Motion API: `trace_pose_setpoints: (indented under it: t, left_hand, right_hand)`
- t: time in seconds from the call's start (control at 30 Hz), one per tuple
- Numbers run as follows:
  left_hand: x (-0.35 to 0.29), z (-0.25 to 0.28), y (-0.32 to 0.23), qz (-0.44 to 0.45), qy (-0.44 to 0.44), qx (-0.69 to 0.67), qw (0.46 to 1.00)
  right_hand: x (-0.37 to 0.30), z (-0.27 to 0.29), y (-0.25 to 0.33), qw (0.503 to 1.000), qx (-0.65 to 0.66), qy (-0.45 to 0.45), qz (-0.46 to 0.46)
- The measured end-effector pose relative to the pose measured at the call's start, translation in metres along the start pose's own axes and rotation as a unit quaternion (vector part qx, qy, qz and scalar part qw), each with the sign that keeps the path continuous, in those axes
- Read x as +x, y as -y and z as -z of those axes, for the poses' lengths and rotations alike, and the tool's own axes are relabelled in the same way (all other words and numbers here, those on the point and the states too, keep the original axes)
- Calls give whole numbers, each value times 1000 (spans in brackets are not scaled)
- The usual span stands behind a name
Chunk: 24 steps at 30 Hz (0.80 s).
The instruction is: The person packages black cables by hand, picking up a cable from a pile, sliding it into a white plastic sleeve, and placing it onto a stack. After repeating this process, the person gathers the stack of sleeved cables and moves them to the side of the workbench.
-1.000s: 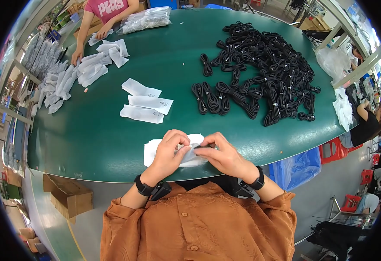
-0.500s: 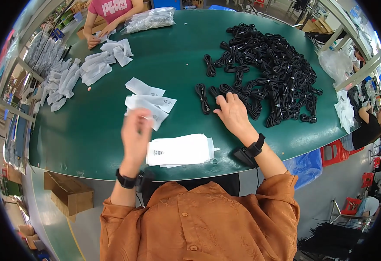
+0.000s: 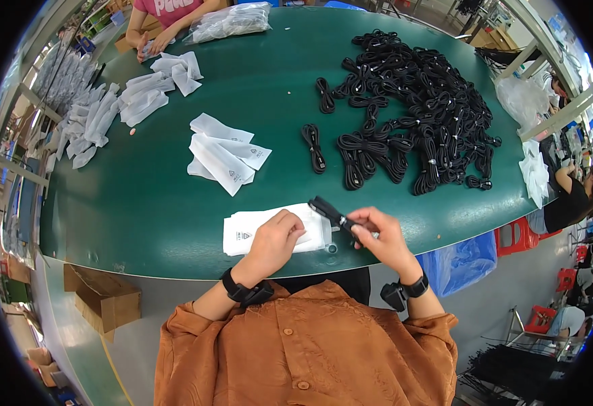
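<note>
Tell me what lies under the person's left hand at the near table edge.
The left hand presses on a stack of flat white bags lying on the green table. The bags' part beneath the palm is covered, so anything there cannot be seen.

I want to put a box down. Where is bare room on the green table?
Free: the green table left of the loose white pouches, and between those and the single black cable bundle. Crowded: the black cable heap, upper right.

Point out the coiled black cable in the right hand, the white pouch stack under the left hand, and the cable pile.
coiled black cable (image 3: 330, 211), head view, its upper end.
white pouch stack (image 3: 242, 231), head view, left part.
cable pile (image 3: 418, 115), head view, its middle.
</note>
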<state>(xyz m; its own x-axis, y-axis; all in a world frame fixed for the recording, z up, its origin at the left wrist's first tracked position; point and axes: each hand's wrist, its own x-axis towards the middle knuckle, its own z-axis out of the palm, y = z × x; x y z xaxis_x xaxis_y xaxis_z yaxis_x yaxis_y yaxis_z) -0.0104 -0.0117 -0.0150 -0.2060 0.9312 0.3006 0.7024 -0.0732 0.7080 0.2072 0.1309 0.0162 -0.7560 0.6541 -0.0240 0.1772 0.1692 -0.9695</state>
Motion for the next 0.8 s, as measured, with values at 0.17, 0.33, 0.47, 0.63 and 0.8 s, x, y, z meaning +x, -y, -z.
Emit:
trace_pose_setpoints:
  t: [0.17,0.33,0.47,0.63,0.8]
  left_hand:
    - [1,9,-3,73,-5,-79,994]
    - [0,13,-8,42,-26,-112,992]
    - [1,15,-8,-118,-3,-30,993]
    - [3,23,-13,-66,-23,-28,997]
    - [5,31,-14,-109,-9,0,994]
  right_hand:
    - [-14,3,-4,990,-108,53,76]
    - [-14,0,-4,991,-82,103,26]
    - [-4,-5,-4,956,125,166,-209]
    - [-2,-14,-2,974,-134,116,140]
    - [1,-17,4,992,-75,67,73]
